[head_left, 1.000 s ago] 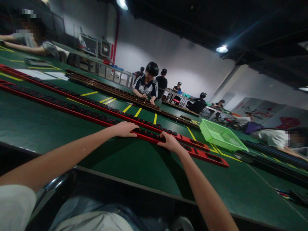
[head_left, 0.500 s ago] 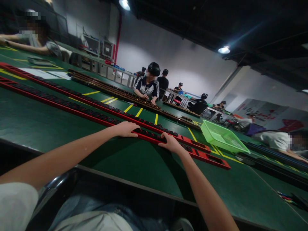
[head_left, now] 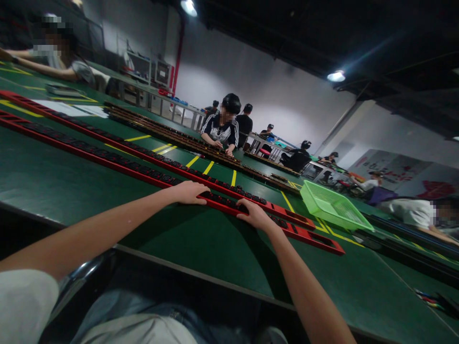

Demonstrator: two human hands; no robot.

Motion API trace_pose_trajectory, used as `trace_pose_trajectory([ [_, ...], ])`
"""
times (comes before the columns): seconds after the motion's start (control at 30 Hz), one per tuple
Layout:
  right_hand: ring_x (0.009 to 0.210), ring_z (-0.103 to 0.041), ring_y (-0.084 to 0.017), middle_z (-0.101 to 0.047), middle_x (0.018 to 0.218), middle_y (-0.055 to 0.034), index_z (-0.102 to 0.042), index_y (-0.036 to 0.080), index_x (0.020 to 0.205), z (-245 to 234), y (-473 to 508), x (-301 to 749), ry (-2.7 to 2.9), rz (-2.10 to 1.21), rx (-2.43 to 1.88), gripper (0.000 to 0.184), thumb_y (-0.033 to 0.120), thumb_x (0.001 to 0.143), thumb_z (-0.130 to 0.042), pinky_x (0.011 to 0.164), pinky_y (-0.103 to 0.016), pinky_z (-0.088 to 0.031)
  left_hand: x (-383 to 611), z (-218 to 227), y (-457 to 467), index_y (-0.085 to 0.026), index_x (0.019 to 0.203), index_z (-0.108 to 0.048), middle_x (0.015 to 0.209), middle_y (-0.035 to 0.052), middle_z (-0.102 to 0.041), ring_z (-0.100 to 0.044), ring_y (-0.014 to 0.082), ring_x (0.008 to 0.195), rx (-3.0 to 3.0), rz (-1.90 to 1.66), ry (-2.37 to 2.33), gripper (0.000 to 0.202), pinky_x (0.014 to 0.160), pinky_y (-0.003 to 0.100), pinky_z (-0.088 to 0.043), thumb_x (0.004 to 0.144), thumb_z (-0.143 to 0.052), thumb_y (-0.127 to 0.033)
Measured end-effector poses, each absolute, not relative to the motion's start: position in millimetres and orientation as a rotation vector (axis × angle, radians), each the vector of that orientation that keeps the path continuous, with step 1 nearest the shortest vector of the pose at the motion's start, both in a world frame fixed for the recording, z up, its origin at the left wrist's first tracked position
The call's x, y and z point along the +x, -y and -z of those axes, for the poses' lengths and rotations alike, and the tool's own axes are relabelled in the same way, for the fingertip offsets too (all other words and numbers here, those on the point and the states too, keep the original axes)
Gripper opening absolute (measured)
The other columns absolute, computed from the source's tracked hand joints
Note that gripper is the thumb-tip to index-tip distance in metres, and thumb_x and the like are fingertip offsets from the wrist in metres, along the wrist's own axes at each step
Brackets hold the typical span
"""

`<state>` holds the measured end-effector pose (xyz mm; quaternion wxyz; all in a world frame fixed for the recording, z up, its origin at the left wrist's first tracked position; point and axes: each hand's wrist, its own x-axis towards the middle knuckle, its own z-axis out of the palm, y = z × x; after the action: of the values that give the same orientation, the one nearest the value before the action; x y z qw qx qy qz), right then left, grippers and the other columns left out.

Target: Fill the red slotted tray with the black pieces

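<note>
My left hand (head_left: 188,192) rests over the nearer long red rail (head_left: 224,208), its fingers curled over the top and its thumb along the near edge. A short way to the right, my right hand (head_left: 254,214) grips the same rail, thumb on the near side and fingers bent over the top. Small black pieces (head_left: 139,168) with reddish spots sit in a row inside the rail. Parallel behind it lies a second red rail (head_left: 303,221), also lined with black pieces. The fingertips of both hands are partly hidden.
A green basket (head_left: 333,210) stands at the right of the green table (head_left: 161,248). Long brown strips (head_left: 150,125) lie farther back, where a co-worker (head_left: 220,126) leans over them. White papers (head_left: 64,108) lie at left, dark rails (head_left: 401,248) at right. Other people sit around.
The view has shifted very slightly. Both hands keep their places on the nearer red rail.
</note>
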<state>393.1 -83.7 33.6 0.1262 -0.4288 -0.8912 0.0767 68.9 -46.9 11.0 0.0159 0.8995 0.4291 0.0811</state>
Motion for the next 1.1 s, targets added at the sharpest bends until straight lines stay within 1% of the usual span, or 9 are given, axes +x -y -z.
trace_pose_trajectory([
  [0.1,0.113,-0.062,-0.025,-0.064,0.126,-0.008,-0.058,0.023,0.127,-31.6,82.2,394.5,2.588,-0.219,-1.24,0.045,0.026,0.084,-0.07,0.1,-0.042,-0.047,68.9,-11.3,47.1,-0.023,0.139,-0.052,0.134,0.0105,-0.061,-0.06,0.0284,0.117,2.8,-0.255,-1.329,0.06,0.096,0.036,-0.044,0.09,-0.05,-0.059],
  [0.23,0.125,-0.056,-0.027,-0.057,0.139,-0.0084,-0.049,0.026,0.141,-28.3,80.6,395.1,2.593,-0.215,-1.263,0.059,0.028,0.085,-0.069,0.107,-0.043,-0.043,69.4,-13.4,49.4,-0.024,0.137,-0.053,0.135,0.0097,-0.061,-0.059,0.0277,0.119,2.791,-0.256,-1.327,0.058,0.097,0.035,-0.043,0.09,-0.051,-0.058],
  [0.37,0.129,-0.053,-0.027,-0.054,0.144,-0.0093,-0.044,0.028,0.147,-28.4,83.0,389.8,2.626,-0.191,-1.251,0.063,0.033,0.089,-0.065,0.109,-0.045,-0.042,69.3,-13.5,49.4,-0.024,0.138,-0.053,0.135,0.0105,-0.061,-0.059,0.0286,0.118,2.787,-0.262,-1.326,0.059,0.097,0.036,-0.043,0.09,-0.051,-0.059],
  [0.43,0.13,-0.052,-0.027,-0.053,0.144,-0.0093,-0.043,0.028,0.148,-29.1,84.3,386.7,2.645,-0.17,-1.231,0.062,0.032,0.09,-0.064,0.11,-0.045,-0.041,69.2,-12.9,48.4,-0.023,0.138,-0.052,0.134,0.0106,-0.061,-0.06,0.0288,0.116,2.794,-0.251,-1.328,0.06,0.097,0.036,-0.043,0.09,-0.051,-0.059],
  [0.67,0.127,-0.053,-0.026,-0.057,0.139,-0.0099,-0.051,0.027,0.143,-31.6,85.6,383.7,2.692,-0.151,-1.176,0.05,0.028,0.093,-0.059,0.11,-0.044,-0.041,69.4,-13.4,48.1,-0.023,0.138,-0.053,0.133,0.011,-0.062,-0.061,0.0288,0.116,2.796,-0.255,-1.331,0.059,0.096,0.036,-0.044,0.09,-0.051,-0.058],
  [0.83,0.128,-0.053,-0.026,-0.056,0.14,-0.0109,-0.05,0.026,0.144,-31.9,86.3,383.1,2.677,-0.151,-1.215,0.052,0.028,0.092,-0.06,0.109,-0.045,-0.042,69.5,-13.2,48.9,-0.025,0.137,-0.054,0.135,0.01,-0.061,-0.059,0.0281,0.119,2.792,-0.273,-1.323,0.058,0.097,0.036,-0.043,0.09,-0.051,-0.059],
  [0.97,0.127,-0.054,-0.026,-0.059,0.137,-0.0116,-0.055,0.022,0.138,-28.8,82.8,384.0,2.663,-0.149,-1.208,0.048,0.026,0.091,-0.063,0.109,-0.044,-0.042,69.5,-13.2,48.6,-0.023,0.139,-0.052,0.134,0.0113,-0.062,-0.06,0.0285,0.116,2.8,-0.247,-1.338,0.06,0.097,0.037,-0.044,0.09,-0.05,-0.059],
  [1.1,0.124,-0.057,-0.026,-0.061,0.134,-0.0106,-0.059,0.021,0.133,-26.8,79.6,385.2,2.629,-0.173,-1.223,0.046,0.025,0.088,-0.066,0.109,-0.043,-0.042,69.4,-13.6,48.2,-0.024,0.139,-0.052,0.134,0.01,-0.062,-0.06,0.0272,0.116,2.793,-0.24,-1.333,0.06,0.097,0.035,-0.043,0.091,-0.05,-0.06],
])
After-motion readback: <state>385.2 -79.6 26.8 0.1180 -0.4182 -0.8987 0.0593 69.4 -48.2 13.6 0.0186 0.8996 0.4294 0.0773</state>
